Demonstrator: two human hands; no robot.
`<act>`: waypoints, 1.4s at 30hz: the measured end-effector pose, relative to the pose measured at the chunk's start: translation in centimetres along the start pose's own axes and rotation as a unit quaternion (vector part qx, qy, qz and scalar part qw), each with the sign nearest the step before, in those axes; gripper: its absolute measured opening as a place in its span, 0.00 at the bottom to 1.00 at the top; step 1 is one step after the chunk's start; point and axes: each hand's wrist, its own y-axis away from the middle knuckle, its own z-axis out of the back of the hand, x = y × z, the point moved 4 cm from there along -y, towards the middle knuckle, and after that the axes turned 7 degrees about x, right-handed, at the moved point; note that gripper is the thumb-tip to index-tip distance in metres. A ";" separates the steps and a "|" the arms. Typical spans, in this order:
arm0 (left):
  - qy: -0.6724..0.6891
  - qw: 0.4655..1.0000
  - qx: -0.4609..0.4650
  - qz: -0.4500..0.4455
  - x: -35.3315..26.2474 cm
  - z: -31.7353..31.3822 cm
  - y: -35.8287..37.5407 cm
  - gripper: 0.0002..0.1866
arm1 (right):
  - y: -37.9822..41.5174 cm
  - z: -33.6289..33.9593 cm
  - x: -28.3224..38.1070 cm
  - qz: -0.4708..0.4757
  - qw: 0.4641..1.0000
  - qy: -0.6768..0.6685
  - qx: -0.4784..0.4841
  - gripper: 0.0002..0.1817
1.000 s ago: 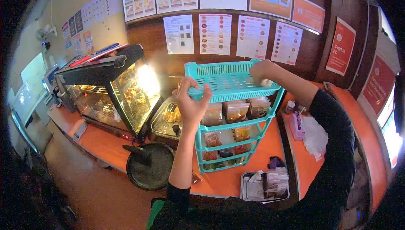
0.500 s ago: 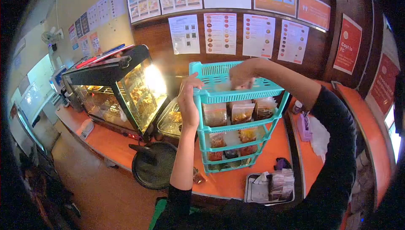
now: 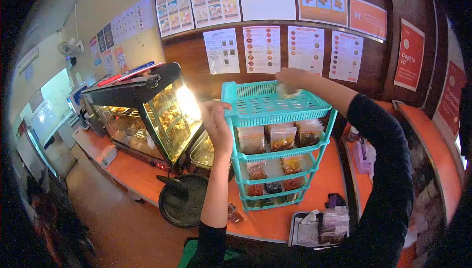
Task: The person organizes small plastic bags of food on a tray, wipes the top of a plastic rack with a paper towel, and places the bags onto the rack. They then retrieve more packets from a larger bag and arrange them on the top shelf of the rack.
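A turquoise plastic tiered rack (image 3: 278, 118) stands upright on the orange counter. My left hand (image 3: 217, 124) grips its top left corner, with the fingers curled over the rim. Over the right rear part of the slotted top tier is my right hand (image 3: 293, 78), bent down and closed. Something pale, perhaps a cloth or tissue, shows under its fingers, but blur hides what it is. Small clear packets (image 3: 282, 139) with dark and orange-brown contents fill the tiers below.
Left of the rack stands a lit glass food warmer (image 3: 142, 115), with a metal tray (image 3: 202, 152) beside it. A round black tray (image 3: 183, 201) lies in front. More packets sit in a metal tray (image 3: 300, 231) near the front edge. A purple holder (image 3: 363, 156) is at right.
My right hand has moved back and slightly right across the top tier, and more of its slotted surface shows. My left hand keeps its hold on the corner. The view has shifted slightly.
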 end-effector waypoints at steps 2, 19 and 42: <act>-0.055 0.998 -0.011 -0.040 0.6 0.4 -0.3 0.17 | 3.3 -2.3 -3.7 -0.045 0.998 0.034 -0.007 0.13; -0.492 0.831 0.146 0.213 1.0 15.0 40.8 0.07 | 17.2 -4.5 22.7 0.222 0.735 -0.635 -0.081 0.20; -0.630 0.599 0.450 0.201 0.4 18.3 57.4 0.17 | 18.4 -38.8 50.9 -0.006 0.739 -0.668 0.089 0.14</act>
